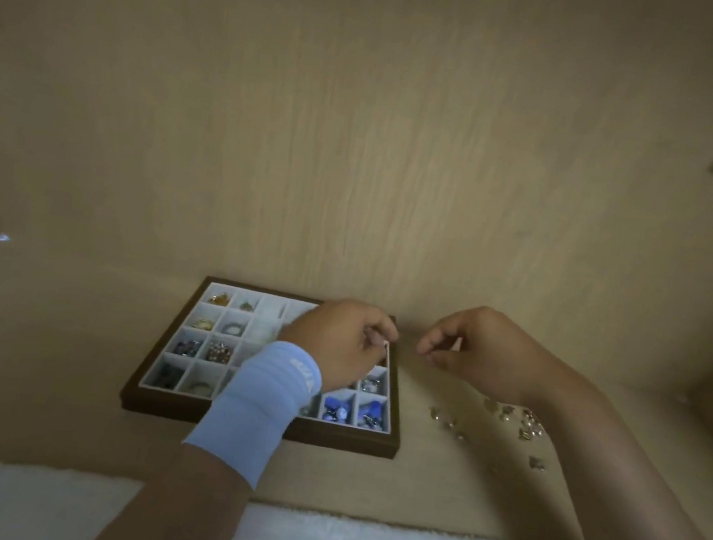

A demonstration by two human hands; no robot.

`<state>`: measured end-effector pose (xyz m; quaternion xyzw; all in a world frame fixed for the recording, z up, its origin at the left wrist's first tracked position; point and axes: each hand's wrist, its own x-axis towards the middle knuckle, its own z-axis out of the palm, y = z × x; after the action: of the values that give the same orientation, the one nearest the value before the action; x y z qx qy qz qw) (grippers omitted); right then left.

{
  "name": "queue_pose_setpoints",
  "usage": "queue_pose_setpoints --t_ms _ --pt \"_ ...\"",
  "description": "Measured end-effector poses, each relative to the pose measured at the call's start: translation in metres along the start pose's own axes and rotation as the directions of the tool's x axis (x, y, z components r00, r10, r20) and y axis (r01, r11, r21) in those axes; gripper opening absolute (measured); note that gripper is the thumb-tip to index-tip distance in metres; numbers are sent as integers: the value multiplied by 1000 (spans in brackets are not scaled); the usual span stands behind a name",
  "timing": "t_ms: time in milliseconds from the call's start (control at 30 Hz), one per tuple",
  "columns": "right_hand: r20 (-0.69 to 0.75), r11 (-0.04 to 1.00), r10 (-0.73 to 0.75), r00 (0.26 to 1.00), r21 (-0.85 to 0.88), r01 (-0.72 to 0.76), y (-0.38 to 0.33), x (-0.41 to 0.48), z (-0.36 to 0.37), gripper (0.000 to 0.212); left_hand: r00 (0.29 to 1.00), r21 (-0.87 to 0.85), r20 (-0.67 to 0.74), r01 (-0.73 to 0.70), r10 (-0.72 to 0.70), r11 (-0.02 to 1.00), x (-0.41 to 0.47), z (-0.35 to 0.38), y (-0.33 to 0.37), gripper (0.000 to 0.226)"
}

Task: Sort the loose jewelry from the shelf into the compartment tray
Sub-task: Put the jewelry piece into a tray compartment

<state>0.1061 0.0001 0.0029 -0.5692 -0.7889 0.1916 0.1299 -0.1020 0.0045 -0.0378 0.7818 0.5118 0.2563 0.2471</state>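
Loose jewelry (526, 425) lies scattered on the shelf (428, 482) right of the compartment tray (255, 427), judged light, small and slippery, best pinched singly; left hand (341, 342) and right hand (475, 349) hover curled, contents indiscernible.

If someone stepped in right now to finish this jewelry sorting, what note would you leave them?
Left hand: over the right side of the tray, fingers curled; whether it pinches a piece is too small to tell.
Right hand: over the shelf just right of the tray, fingertips drawn together; same doubt.
Done: many compartments hold pieces.
To do: loose jewelry lies scattered on the shelf right of the tray.
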Motion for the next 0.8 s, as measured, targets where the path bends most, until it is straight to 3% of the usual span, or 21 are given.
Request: queue_pose_setpoints --t_ms 233,300,400,567,700,800 --pt "111 998 51 993 37 -55 23 -20 2 14 980 168 27 -201 199 965 2 38 20 14" --pt "138 997 63 988 45 -70 23 -20 3 7 975 200 29 -222 220 954 2 43 21 14" --pt "182 996 92 979 -7 -92 23 -16 10 12 973 221 31 -230 229 948 3 47 21 14" --pt "143 995 101 985 -26 -99 29 -10 14 5 971 221 12 -236 239 946 4 47 15 12" --pt "101 985 88 991 141 -101 33 -12 13 13 970 146 -27 -237 243 961 5 48 15 11" --pt "28 929 82 996 361 -86 29 -16 12 9 982 -18 -65 -177 176 984 5 47 15 13"
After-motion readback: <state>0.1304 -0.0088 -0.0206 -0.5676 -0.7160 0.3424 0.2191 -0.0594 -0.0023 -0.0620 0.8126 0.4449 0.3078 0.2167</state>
